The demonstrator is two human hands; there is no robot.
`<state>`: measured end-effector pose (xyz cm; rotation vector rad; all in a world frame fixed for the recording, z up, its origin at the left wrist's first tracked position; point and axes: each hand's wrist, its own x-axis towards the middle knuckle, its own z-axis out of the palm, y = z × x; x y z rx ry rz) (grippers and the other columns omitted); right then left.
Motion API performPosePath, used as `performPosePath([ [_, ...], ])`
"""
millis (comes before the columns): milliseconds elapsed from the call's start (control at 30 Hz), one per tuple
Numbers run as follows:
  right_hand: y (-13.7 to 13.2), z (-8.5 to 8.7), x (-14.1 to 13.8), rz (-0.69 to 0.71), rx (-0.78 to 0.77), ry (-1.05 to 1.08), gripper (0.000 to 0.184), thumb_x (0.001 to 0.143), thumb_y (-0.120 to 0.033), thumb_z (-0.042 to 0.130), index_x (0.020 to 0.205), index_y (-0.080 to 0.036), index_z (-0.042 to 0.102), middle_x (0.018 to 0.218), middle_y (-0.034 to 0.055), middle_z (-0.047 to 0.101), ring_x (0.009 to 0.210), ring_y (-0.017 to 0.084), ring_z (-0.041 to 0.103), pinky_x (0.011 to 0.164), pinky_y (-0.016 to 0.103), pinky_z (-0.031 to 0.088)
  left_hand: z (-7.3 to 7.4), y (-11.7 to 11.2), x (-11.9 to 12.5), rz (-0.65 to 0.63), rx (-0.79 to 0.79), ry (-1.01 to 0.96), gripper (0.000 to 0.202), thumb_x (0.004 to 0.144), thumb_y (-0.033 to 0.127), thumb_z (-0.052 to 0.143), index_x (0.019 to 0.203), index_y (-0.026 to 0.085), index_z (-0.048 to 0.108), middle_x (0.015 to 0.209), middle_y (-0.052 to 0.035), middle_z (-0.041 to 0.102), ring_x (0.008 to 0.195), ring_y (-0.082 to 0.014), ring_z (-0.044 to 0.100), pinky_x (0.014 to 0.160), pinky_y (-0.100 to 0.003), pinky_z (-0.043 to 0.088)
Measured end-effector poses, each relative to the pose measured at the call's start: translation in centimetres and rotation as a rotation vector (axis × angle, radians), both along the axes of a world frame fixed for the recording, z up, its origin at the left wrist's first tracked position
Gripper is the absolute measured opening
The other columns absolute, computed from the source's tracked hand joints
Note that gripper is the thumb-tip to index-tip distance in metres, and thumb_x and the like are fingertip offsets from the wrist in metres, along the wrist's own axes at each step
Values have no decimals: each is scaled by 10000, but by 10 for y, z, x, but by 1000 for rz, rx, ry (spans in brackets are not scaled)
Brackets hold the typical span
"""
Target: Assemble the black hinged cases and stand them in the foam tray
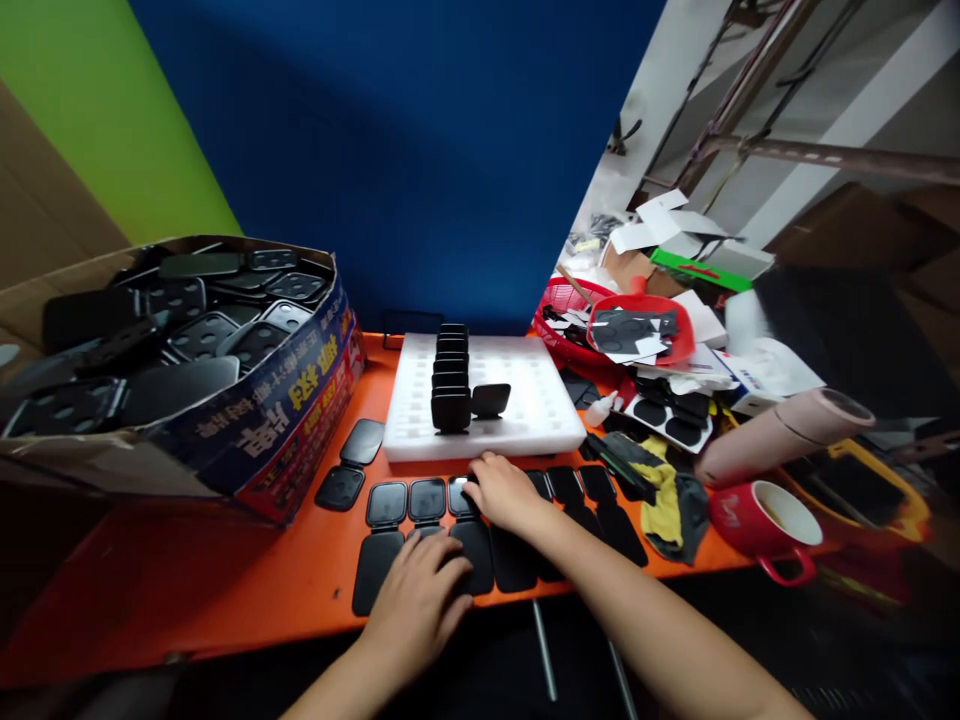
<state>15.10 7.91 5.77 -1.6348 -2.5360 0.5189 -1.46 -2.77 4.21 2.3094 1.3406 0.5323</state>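
Hinged black plates, each with a small square part (pixel 387 503) and a larger rectangular part (pixel 377 573), lie side by side in a row on the orange table. My left hand (pixel 420 595) rests with fingers spread over the larger parts of the second and third plates. My right hand (pixel 506 490) reaches across the row, its fingertips touching the small square part (pixel 459 497) of the third plate and its fingers loosely bent. Behind the row is a white foam tray (pixel 405 440) with slots, where several black plates (pixel 450 390) stand upright in a line and a single plate (pixel 491 401) stands beside them.
An open cardboard box (pixel 292 440) full of black plates stands at left, with a separate plate (pixel 362 441) beside it. At right are a red basket (pixel 551 295), a red dustpan (pixel 684 340), a yellow-grey glove (pixel 664 490), a pink tumbler (pixel 780 435) and a red mug (pixel 739 515).
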Motion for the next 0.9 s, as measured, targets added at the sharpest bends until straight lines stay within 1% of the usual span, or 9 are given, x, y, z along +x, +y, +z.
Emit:
performPosePath([
  [133, 16, 6, -4, -11, -88, 6, 438, 810, -484, 525, 1027, -108, 586, 1087, 179, 573, 1011, 297, 540, 846, 396, 409, -13, -6, 4, 10, 8, 50, 268, 788, 206, 575, 1047, 272, 598, 1166, -61, 596, 1163, -296, 508, 1016, -599, 318],
  [300, 21, 31, 12, 62, -446, 426, 236, 796, -383, 576, 886, -165, 573, 827, 34, 637, 704, 159, 587, 621, 255, 446, -26, -15, -3, 98, 43, -165, 404, 809, 223, 558, 1202, 312, 526, 1345, -80, 482, 1192, -272, 501, 980, -460, 430],
  [367, 15, 38, 16, 12, -548, 621, 204, 836, -376, 522, 876, -178, 545, 690, -13, 600, 562, 110, 545, 533, 219, 426, -26, -18, -4, 265, -24, -389, 555, 807, 276, 574, 1330, 306, 394, 1427, -93, 387, 1235, -268, 461, 986, -419, 430],
  [467, -4, 42, 14, -145, -680, 871, 260, 863, -442, 457, 930, -191, 467, 588, -47, 545, 444, 93, 503, 457, 210, 417, -11, -13, -7, 611, -269, -776, 560, 782, 408, 601, 1276, 186, 458, 1281, -134, 549, 1161, -288, 531, 966, -410, 443],
  [567, -23, 47, 7, -119, -634, 930, 261, 873, -432, 447, 958, -188, 482, 770, 29, 630, 636, 158, 624, 573, 291, 504, 23, 3, -17, 814, -417, -1020, 471, 739, 495, 624, 1041, 134, 603, 1006, -113, 693, 959, -291, 640, 854, -394, 508],
  [633, -26, 59, 2, -70, -315, 810, 240, 871, -376, 479, 1020, -198, 539, 958, 80, 641, 882, 218, 622, 765, 383, 506, 57, 19, -29, 848, -291, -1041, 420, 693, 497, 667, 937, 157, 634, 889, -72, 712, 848, -267, 660, 783, -363, 528],
  [767, -2, 117, -14, 199, 402, 591, 450, 889, -242, 467, 1334, -270, 406, 1280, 87, 513, 1152, 245, 476, 980, 434, 384, 137, 63, -51, 459, 106, -563, 232, 741, 443, 628, 816, 229, 677, 795, -25, 700, 754, -224, 646, 717, -303, 509],
  [833, 22, 153, -31, 426, 505, 522, 503, 900, -192, 431, 1383, -297, 337, 1320, 60, 479, 1157, 219, 475, 966, 388, 402, 171, 89, -58, 304, 248, -232, 216, 801, 416, 555, 878, 252, 673, 849, -22, 694, 775, -223, 643, 724, -303, 489],
  [900, 48, 184, -51, 560, 518, 469, 490, 904, -158, 407, 1376, -278, 354, 1275, 48, 511, 1121, 190, 500, 930, 324, 422, 192, 116, -61, 351, 402, -34, 228, 818, 396, 529, 878, 216, 657, 803, -47, 678, 751, -241, 641, 715, -322, 480],
])
